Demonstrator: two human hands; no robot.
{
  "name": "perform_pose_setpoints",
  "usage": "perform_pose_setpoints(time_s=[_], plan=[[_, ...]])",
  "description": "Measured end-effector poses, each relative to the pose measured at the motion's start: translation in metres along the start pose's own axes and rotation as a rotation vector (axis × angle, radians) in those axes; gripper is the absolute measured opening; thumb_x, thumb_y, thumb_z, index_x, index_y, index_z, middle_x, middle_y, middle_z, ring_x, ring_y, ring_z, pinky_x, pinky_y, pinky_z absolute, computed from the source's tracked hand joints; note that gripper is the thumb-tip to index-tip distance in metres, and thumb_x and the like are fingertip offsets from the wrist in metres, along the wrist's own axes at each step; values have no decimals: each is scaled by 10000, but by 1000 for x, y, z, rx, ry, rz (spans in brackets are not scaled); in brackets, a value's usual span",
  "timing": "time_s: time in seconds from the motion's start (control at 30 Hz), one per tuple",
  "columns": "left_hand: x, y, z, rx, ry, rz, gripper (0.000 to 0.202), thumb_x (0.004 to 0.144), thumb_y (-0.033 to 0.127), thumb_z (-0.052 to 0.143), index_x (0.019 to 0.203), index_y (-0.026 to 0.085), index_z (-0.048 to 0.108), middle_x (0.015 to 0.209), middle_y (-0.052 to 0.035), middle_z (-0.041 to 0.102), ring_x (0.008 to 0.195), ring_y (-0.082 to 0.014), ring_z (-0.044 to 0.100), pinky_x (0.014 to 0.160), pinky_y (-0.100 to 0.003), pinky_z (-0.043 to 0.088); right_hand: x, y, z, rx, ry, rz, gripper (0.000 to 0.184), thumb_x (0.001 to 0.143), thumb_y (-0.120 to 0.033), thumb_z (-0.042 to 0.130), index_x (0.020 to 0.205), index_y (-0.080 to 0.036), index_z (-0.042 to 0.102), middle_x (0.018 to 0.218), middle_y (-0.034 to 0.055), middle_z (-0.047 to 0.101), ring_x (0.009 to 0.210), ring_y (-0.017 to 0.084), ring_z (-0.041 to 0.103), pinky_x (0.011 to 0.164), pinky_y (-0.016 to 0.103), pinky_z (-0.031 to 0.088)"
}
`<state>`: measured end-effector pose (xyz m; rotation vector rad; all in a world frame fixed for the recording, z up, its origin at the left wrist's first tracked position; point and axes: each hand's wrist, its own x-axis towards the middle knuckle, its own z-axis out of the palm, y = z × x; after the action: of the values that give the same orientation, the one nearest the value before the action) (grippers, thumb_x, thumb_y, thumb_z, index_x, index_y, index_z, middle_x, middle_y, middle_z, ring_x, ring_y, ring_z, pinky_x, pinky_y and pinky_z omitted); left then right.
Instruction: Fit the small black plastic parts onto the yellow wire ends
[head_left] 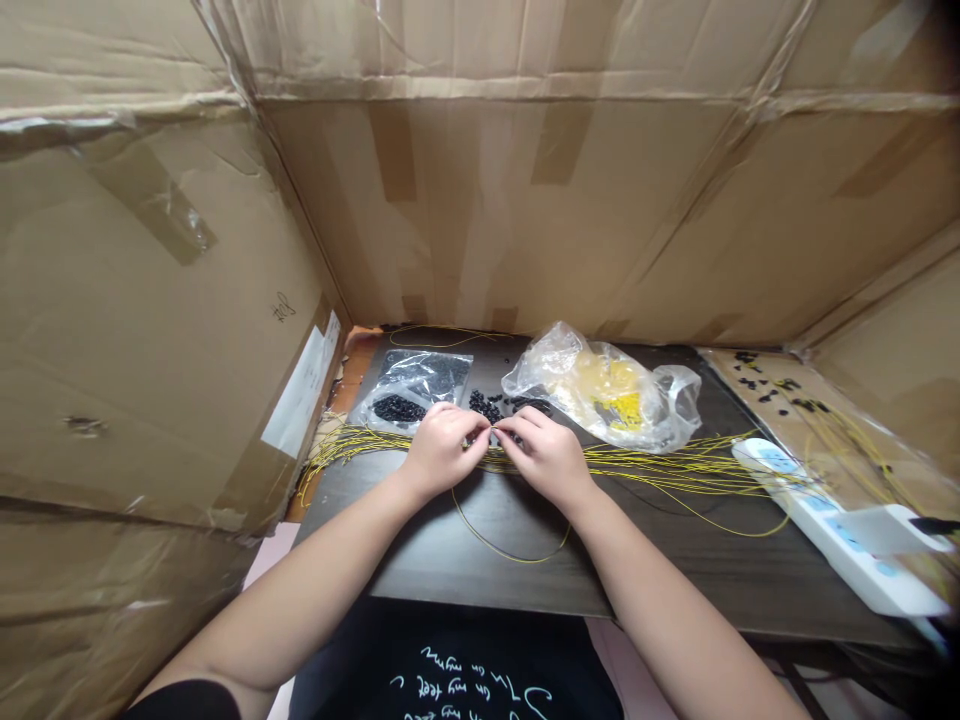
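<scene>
My left hand (448, 450) and my right hand (549, 462) meet over the middle of the table, thumbs and forefingers pinched tip to tip. A thin yellow wire (510, 558) loops down from beneath both hands toward me. Whatever sits right between the fingertips is too small to make out. Under and behind the hands, a long bundle of yellow wires (660, 468) runs across the table. Just beyond the fingers lies a pile of small black parts (486, 404), partly hidden by the hands.
A clear bag of black parts (420, 378) lies at the back left. To the right of it rests a crumpled plastic bag with yellow pieces (619, 395). A white power strip (840, 535) and cardboard with scattered black parts (784, 412) are at the right. Cardboard walls (480, 220) enclose the table.
</scene>
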<state>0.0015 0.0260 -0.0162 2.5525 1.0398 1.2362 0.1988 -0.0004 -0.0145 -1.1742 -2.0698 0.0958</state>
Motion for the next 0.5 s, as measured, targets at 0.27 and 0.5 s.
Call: perform_pose_setpoints(time_s=[0.27,0.5], plan=[[-1,0,1,46,-9,32,94,929,200,593,872,208,668,799,5,749,748,-163,679,884,-375,473,2,-5,1,74,18,62,205,994,-287,541,944,-209,724,872,30,660,602,103,543,640,248,456],[0,2,0,14,20,13,81,920,213,608,864,206,666,765,10,734,716,-160,663,867,-371,472,3,-7,1,112,34,101,195,968,-276,561,892,-209,727,842,20,647,567,94,512,613,253,440]])
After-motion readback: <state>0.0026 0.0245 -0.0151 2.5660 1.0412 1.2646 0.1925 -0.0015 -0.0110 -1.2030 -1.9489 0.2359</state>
